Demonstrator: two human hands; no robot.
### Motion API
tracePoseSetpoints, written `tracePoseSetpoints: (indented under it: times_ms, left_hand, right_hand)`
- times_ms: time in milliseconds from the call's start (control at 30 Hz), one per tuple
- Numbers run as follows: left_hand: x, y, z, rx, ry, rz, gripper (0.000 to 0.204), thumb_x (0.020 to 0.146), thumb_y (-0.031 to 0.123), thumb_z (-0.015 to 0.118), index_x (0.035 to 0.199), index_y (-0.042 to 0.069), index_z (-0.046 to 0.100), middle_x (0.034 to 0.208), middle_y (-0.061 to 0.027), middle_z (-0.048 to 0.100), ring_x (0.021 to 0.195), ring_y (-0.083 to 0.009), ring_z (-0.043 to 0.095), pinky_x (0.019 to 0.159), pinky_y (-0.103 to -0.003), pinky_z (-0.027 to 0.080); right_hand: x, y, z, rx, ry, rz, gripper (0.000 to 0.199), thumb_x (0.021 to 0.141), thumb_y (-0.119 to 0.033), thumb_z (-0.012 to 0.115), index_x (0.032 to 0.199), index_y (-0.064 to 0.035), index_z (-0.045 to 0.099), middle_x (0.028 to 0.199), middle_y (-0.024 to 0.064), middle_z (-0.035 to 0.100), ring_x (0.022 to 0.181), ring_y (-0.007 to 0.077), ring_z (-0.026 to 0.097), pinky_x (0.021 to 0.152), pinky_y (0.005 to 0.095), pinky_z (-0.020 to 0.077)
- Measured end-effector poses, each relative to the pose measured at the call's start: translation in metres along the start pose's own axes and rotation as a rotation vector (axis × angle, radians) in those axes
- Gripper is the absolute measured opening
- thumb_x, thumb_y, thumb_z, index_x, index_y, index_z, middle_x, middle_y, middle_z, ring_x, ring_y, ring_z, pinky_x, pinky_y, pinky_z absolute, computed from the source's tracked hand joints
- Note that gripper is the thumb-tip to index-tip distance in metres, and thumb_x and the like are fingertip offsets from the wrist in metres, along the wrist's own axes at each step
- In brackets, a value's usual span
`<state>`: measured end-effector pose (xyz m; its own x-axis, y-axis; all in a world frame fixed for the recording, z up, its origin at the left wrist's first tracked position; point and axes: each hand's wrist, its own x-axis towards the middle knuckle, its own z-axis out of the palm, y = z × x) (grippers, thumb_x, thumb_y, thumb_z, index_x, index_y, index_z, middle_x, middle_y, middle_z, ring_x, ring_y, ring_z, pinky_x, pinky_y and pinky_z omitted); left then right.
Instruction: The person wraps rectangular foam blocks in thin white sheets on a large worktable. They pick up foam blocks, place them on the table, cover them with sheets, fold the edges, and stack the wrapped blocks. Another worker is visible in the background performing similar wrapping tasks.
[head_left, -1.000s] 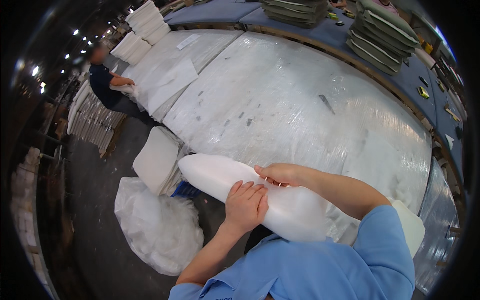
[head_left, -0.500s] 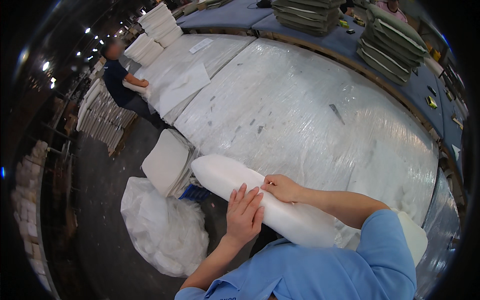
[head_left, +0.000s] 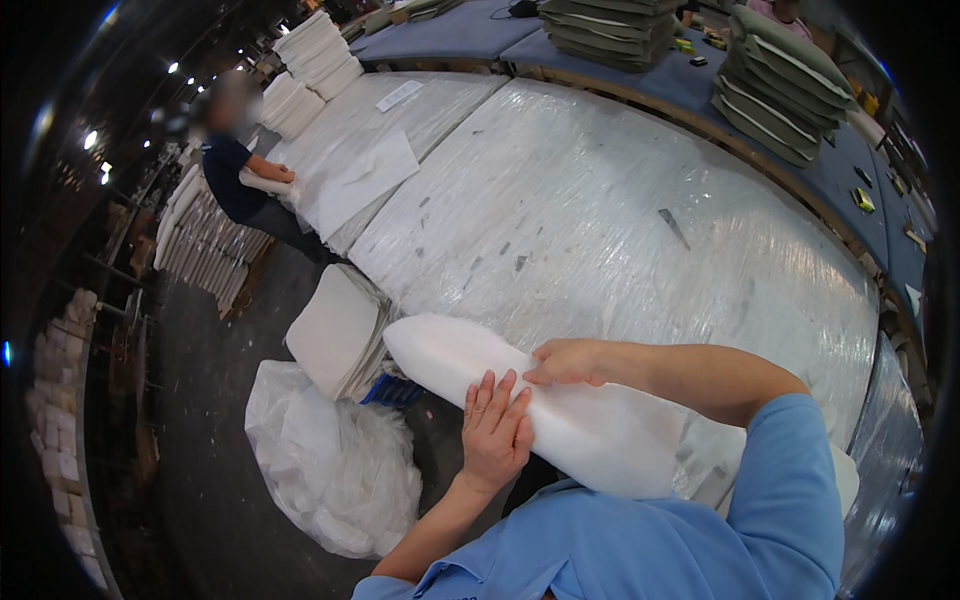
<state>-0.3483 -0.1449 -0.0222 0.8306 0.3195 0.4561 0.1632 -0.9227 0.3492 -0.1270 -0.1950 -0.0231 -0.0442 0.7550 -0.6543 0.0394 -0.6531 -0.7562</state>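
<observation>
A long white foam-like pad (head_left: 445,355) lies across the near edge of the plastic-covered table, close against my body. My left hand (head_left: 497,435) rests on its near side, fingers stretched out over the surface. At the far side, my right hand (head_left: 570,362) pinches the pad's upper edge; its fingertips are partly hidden behind the knuckles. The two hands are close together, the left fingertips just short of the right hand. Under my right arm the pad runs toward a crumple of clear plastic film.
Left of the pad stand a stack of off-white sheets (head_left: 335,335) on a blue crate (head_left: 392,390) and a big clear plastic bag (head_left: 325,460). A person (head_left: 235,165) works at the far left. Grey-green cushions (head_left: 775,90) are piled on the blue table (head_left: 845,205).
My right forearm and elbow have swung outward and up, and the right hand has turned over the pad's edge. My left hand has shifted slightly right, still flat on the pad.
</observation>
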Motion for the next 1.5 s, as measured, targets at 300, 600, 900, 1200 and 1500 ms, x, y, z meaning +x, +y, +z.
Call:
tracePoseSetpoints:
  times_ms: [300,600,900,1200,1500]
  left_hand:
    - [0.007,-0.003,-0.002,-0.004,0.005,0.021,0.035,0.092,0.018,0.06,0.121,0.003,0.072,0.146,-0.0237,0.056,0.14,-0.0448,0.048,0.119,-0.056,0.031]
    - [0.031,-0.007,-0.005,-0.007,-0.084,0.112,0.026,0.089,0.022,0.064,0.108,0.006,0.073,0.114,-0.0101,0.071,0.114,-0.0331,0.062,0.112,-0.051,0.038]
    - [0.043,-0.013,-0.005,-0.041,-0.262,0.183,0.023,0.084,0.021,0.063,0.1,0.008,0.073,0.106,-0.0071,0.073,0.103,-0.0292,0.066,0.105,-0.049,0.043]
    - [0.049,-0.011,-0.01,-0.042,-0.317,0.208,0.021,0.085,0.018,0.063,0.099,0.007,0.073,0.103,-0.007,0.074,0.101,-0.0292,0.068,0.101,-0.047,0.045]
    - [0.049,-0.008,-0.012,-0.031,-0.328,0.209,0.02,0.087,0.017,0.061,0.099,0.007,0.073,0.102,-0.0072,0.074,0.099,-0.0293,0.068,0.1,-0.046,0.046]
  right_hand:
    - [-0.001,0.003,0.015,0.201,0.045,-0.081,0.047,0.102,-0.033,0.062,0.134,0.001,0.063,0.124,0.0184,0.069,0.107,0.0272,0.068,0.092,0.0382,0.053]
    - [0.019,0.043,0.032,-0.124,0.28,-0.421,0.03,0.104,-0.032,0.057,0.097,-0.0048,0.066,0.089,0.0194,0.069,0.084,0.0328,0.067,0.077,0.0418,0.0512]
    - [0.034,0.059,0.032,-0.325,0.388,-0.419,0.039,0.106,-0.043,0.051,0.094,-0.0072,0.063,0.085,0.021,0.068,0.083,0.0422,0.065,0.075,0.0498,0.0501]
    - [0.054,0.077,0.028,-0.372,0.407,-0.329,0.046,0.105,-0.048,0.049,0.098,-0.0055,0.065,0.09,0.02,0.071,0.088,0.0404,0.068,0.079,0.051,0.0516]
    - [0.009,0.078,-0.01,0.07,-0.026,0.073,0.089,0.098,-0.075,0.04,0.138,0.0019,0.06,0.128,0.0235,0.063,0.106,0.0376,0.063,0.087,0.0466,0.0531]
